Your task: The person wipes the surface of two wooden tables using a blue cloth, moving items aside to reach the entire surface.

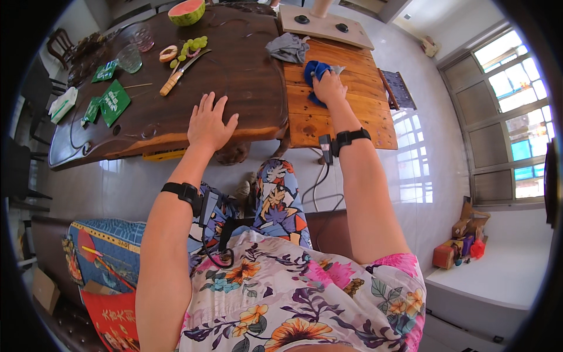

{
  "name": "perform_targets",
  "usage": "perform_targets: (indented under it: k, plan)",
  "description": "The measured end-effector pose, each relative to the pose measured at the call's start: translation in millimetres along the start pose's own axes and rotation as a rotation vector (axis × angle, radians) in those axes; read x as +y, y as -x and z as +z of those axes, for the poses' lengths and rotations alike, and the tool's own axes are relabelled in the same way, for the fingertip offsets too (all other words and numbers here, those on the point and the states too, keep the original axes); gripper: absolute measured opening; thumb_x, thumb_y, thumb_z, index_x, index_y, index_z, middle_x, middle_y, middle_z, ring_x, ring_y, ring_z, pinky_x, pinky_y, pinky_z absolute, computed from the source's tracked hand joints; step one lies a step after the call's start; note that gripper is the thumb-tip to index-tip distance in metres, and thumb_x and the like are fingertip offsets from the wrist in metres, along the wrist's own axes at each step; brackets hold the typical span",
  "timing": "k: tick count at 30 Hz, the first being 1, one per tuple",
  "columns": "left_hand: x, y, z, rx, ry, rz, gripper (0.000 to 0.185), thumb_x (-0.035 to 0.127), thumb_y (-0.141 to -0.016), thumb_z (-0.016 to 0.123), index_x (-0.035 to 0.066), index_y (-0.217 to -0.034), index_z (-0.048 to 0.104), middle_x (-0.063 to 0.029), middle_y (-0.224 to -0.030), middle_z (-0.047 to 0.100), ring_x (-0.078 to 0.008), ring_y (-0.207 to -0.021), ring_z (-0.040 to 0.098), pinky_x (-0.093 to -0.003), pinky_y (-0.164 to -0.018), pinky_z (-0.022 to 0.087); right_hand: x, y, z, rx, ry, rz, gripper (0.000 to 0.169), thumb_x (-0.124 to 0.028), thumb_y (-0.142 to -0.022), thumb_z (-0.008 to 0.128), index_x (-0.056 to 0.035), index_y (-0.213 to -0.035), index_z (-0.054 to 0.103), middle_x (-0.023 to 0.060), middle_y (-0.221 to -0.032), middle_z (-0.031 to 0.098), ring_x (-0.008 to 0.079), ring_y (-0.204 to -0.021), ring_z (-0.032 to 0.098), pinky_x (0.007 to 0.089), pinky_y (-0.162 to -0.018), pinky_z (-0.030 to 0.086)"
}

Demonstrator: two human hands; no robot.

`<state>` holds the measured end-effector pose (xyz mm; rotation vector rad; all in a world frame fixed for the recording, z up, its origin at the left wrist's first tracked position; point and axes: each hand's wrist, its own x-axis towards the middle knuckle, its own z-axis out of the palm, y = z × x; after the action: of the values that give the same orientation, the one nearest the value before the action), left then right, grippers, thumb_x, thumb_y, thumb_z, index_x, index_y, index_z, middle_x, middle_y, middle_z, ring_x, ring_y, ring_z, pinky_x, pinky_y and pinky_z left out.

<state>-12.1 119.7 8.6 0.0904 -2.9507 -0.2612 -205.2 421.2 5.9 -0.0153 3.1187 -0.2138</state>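
My right hand [330, 89] bears down on a crumpled blue cloth [313, 69] on the orange-brown wooden side table [303, 127]. The fingertips are partly lost in the folds, and a pale grey piece pokes out beside them. A grey cloth [288, 47] lies bunched where the side table meets the dark wooden table [250, 101]. On that dark top my left hand [210, 123] rests palm down near the front edge, fingers spread, holding nothing. Beyond it lies a knife [184, 72] with a wooden handle, its blade angled away.
Left of the knife are green packets [115, 103], drinking glasses [130, 59] and a tissue pack [64, 104]. Green grapes [193, 45], a cut fruit [168, 53] and a cut watermelon [187, 12] sit farther back. A beige board with black knobs [325, 26] stands behind the side table.
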Motion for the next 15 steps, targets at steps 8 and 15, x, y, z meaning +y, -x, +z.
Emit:
perform_targets:
  k: [8,15]
  plan:
    - [-2.1,-0.8,4.2,0.023,-0.007,0.014,0.059,0.047,-0.097,0.052,0.015,-0.145,0.047,-0.017,-0.155,0.038,-0.0335,-0.145,0.033,-0.0465,-0.119,0.029,15.3,47.0,10.5,0.123,-0.129,-0.052,0.066,-0.044,-0.097,0.057,-0.003,-0.147,0.043,0.0164,-0.156,0.038,0.0339,-0.146,0.032,0.0627,-0.115,0.028]
    - [-7.5,-3.0,9.9,0.021,-0.008,-0.003,0.06,0.049,-0.096,0.052,0.015,-0.146,0.047,-0.0157,-0.156,0.038,-0.0312,-0.147,0.031,-0.0461,-0.119,0.028,34.1,165.5,16.8,0.213,-0.124,-0.047,0.064,-0.04,-0.095,0.06,0.0005,-0.143,0.047,0.0206,-0.151,0.044,0.0367,-0.143,0.037,0.0624,-0.114,0.027]
